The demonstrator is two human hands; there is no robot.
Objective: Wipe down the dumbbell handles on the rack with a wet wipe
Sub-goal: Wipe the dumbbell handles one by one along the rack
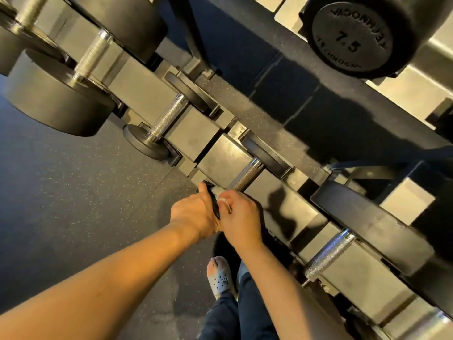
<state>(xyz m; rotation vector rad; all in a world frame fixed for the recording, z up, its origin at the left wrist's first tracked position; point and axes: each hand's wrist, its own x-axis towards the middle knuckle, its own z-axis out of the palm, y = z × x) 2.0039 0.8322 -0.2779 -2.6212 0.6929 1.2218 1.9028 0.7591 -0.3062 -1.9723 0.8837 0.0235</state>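
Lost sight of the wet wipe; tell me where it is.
Head view, just below centre: the wet wipe is pinched in the right hand at the near end of a dumbbell handle, with the left hand gripping that dumbbell's head.

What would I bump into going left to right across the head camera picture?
Big black round dumbbell head → left hand gripping a small black dumbbell end → right hand pinching the white wet wipe → shiny silver knurled handle.
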